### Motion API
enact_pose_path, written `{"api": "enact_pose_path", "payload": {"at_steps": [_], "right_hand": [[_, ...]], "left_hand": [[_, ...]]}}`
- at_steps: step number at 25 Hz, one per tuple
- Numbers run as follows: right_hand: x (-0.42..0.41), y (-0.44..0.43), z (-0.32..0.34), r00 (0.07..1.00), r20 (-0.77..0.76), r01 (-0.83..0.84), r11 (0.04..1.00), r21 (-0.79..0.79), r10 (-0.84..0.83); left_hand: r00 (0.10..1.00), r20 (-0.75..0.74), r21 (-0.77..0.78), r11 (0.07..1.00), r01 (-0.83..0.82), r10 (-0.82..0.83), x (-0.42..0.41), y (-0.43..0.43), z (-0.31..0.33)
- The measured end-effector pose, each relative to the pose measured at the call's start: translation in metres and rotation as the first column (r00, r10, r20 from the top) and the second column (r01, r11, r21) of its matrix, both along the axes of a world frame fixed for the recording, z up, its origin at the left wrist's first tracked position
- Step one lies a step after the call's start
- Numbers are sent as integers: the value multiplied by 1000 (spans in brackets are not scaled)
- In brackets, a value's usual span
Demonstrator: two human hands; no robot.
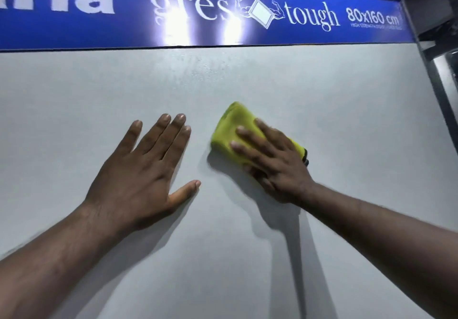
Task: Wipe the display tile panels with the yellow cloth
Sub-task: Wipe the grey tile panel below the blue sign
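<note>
Pressing down on the folded, soft yellow cloth [230,125], the right hand [270,167] lays its fingers straight and slightly spread over the pad, pinning it against the pale grey, matt display tile panel [347,95]. Motion blur hides whether the thumb hooks the cloth's edge. The cloth lies well below the glossy blue printed banner [124,28], roughly under its central logo. The left hand [138,169], also well below the banner and just to the cloth's left without touching it, rests palm-flat on the panel with fingers straight and apart, holding nothing.

The cloth looks light and limp, and only its folds give it body. Dragged by 1 corner it would likely open out and trail, so the better hold is broad palm pressure over its middle, with fingertips near the leading edge. The panel appears hard, stiff, smooth and upright, so the cloth should glide easily but would probably drop if the pressure were released. Bracing with the other hand seems sensible.
</note>
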State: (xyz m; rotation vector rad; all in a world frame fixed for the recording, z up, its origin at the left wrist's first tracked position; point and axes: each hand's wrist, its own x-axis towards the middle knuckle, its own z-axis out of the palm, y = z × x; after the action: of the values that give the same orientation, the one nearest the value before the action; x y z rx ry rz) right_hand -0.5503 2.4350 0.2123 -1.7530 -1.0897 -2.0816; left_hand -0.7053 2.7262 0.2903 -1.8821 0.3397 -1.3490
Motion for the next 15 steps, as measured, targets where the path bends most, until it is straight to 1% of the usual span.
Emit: {"api": "enact_pose_path", "payload": {"at_steps": [1,2,3,4,5,6,7,8,9,10,11,12,13,14,15], "right_hand": [[7,-9,1,988,-141,-33,969,243,69],[9,-13,2,917,-339,-18,871,491,210],[12,-18,2,871,-418,27,825,565,258],[13,-24,-2,909,-382,27,890,456,168],[18,-38,-10,963,-265,1,979,202,54],[32,-62,-18,990,-139,13,999,-32,-17],[45,-86,-17,996,-84,16,996,-93,-24],[62,-106,-15,994,-105,15,1000,2,-14],[74,-120,-10,979,-199,0,974,227,47],[82,-125,-6,924,-341,6,888,460,170],[89,-130,-2,896,-386,32,832,554,222],[92,-134,0,929,-337,29,875,483,155],[97,-145,-2,976,-212,8,961,277,53],[107,-164,-4,997,-72,13,999,43,-10],[114,-180,2,1000,11,21,998,-67,-20]], "left_hand": [[1000,-4,1,1000,7,-7,9,-11,-1],[1000,-1,1,1000,20,-20,18,-21,-2],[1000,4,3,1000,31,-31,26,-30,-3],[999,8,8,999,41,-41,34,-39,-4],[999,12,18,999,49,-49,43,-50,-4],[998,17,29,998,56,-57,52,-60,-3],[998,23,40,997,62,-63,60,-72,-2],[998,29,49,997,63,-64,70,-84,-1],[997,34,58,996,62,-64,79,-96,0],[997,39,68,996,63,-66,88,-107,1],[997,45,77,995,64,-68,96,-117,1],[996,56,87,994,69,-74,104,-126,2],[994,70,93,993,74,-81,113,-136,2],[993,82,91,993,77,-84,122,-147,4],[993,86,85,994,74,-81,131,-158,6]]}}
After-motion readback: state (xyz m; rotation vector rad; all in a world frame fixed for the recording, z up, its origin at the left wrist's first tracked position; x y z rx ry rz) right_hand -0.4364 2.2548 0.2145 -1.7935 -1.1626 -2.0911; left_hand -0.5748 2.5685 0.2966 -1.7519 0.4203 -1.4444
